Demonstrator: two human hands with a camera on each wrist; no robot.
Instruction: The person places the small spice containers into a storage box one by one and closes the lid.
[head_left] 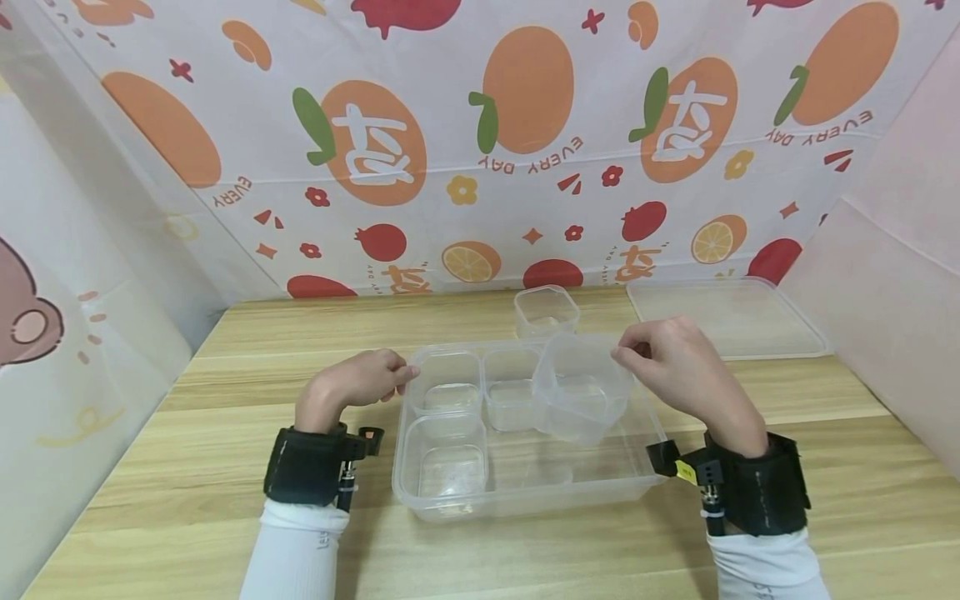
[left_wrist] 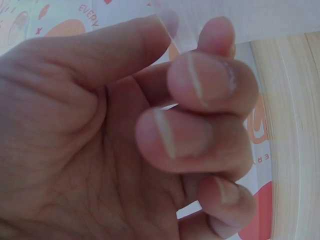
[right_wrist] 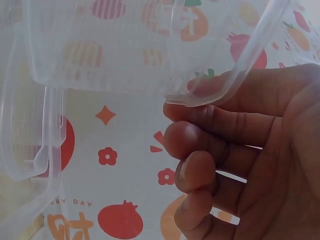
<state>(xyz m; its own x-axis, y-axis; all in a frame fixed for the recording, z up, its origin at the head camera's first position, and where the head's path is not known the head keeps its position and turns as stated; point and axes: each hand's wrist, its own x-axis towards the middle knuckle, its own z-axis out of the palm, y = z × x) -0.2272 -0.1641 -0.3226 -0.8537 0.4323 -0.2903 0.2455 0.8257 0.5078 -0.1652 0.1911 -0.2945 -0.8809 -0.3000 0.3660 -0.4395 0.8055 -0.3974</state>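
A large clear plastic box [head_left: 540, 502] sits on the table with three small clear containers inside: one at back left [head_left: 447, 382], one at front left [head_left: 450, 458], one at back middle [head_left: 508, 400]. My left hand [head_left: 354, 387] pinches the box's rim at its back left corner between thumb and forefinger. By its rim, my right hand [head_left: 686, 373] holds another small clear container [right_wrist: 100, 60], tilted over the back right part of the box. In the right wrist view, thumb and forefinger pinch that rim while the other fingers curl below, touching nothing.
Just behind the box stands one more small clear container [head_left: 546, 310]. A flat clear lid [head_left: 731, 321] lies at the table's back right. Fruit-printed cloth [head_left: 465, 208] hangs along the back edge of the wooden table [head_left: 217, 467], with pale cloth at both sides.
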